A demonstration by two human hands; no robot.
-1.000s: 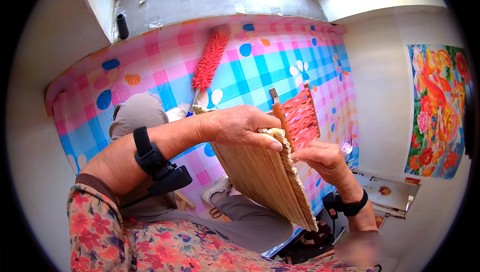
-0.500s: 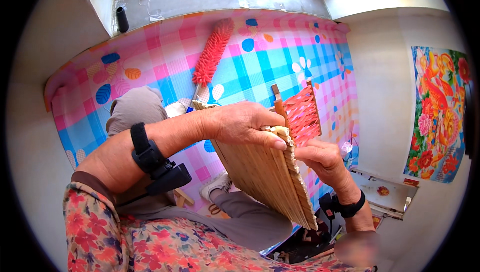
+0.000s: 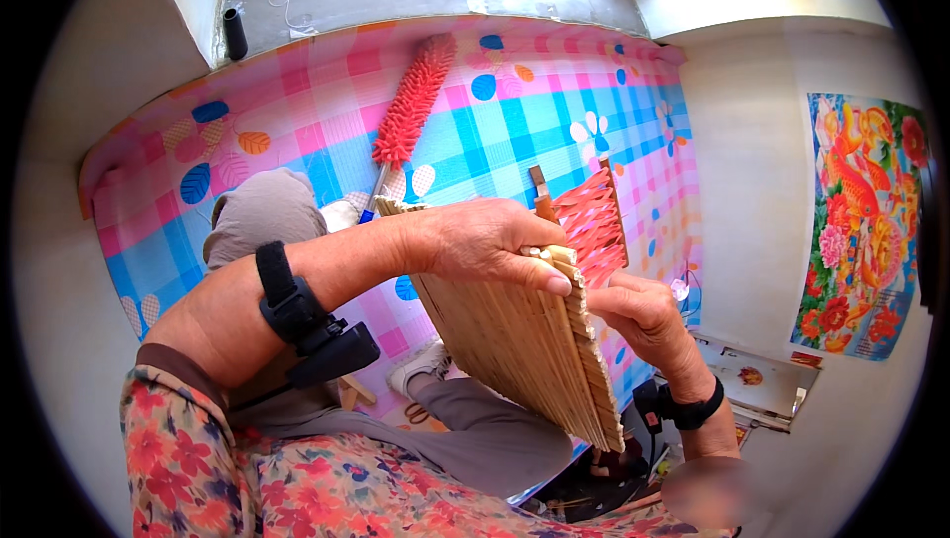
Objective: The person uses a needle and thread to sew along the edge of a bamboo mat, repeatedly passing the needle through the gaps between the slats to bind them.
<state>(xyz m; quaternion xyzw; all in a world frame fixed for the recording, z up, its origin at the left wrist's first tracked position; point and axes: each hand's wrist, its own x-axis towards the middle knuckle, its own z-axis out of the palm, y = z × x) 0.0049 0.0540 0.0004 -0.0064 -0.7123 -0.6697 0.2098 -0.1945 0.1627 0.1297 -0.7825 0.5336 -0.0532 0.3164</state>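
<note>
A stiff mat of straw-coloured stalks (image 3: 495, 335), laid side by side, is held tilted above my lap. My left hand (image 3: 485, 241) reaches across and grips its upper corner, thumb pressed on the near face and fingers over the top. At the mat's right edge, next to the cut stalk ends, is my right hand (image 3: 645, 315). Its fingers are curled and pinched together; whatever lies between them is too small or hidden to make out. The mat's far face is out of sight.
Behind the mat stands a wooden-framed stool with a pink woven seat (image 3: 596, 231). A red fluffy duster (image 3: 416, 102) lies on the checked pink-and-blue sheet (image 3: 515, 142). Scissors (image 3: 418, 413) lie by my shoe, near a small wooden stool (image 3: 354, 393). Dark clutter (image 3: 594, 479) sits lower right.
The view has shifted slightly, with the surroundings sliding a little left. Both hands and the mat keep nearly the same positions.
</note>
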